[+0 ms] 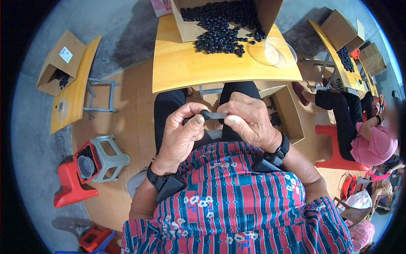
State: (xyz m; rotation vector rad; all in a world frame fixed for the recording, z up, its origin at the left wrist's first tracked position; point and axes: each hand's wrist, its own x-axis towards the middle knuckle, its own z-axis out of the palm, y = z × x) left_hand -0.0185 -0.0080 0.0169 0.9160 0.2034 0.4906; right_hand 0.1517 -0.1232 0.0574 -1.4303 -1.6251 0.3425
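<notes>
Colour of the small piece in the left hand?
The piece is black or near-black; head view.

Down we look, wide fisheye at the wearer's head, close above bare left hand and bare right hand, yellow wooden tabletop beyond.

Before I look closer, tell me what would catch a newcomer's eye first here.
Probably the heap of small black pieces spilling from a cardboard box onto the yellow table at the top. Next, at the centre, the left hand pinches a small black piece against a thin blade held in the right hand. Below, the boldly striped, flowered top fills the view.
</notes>
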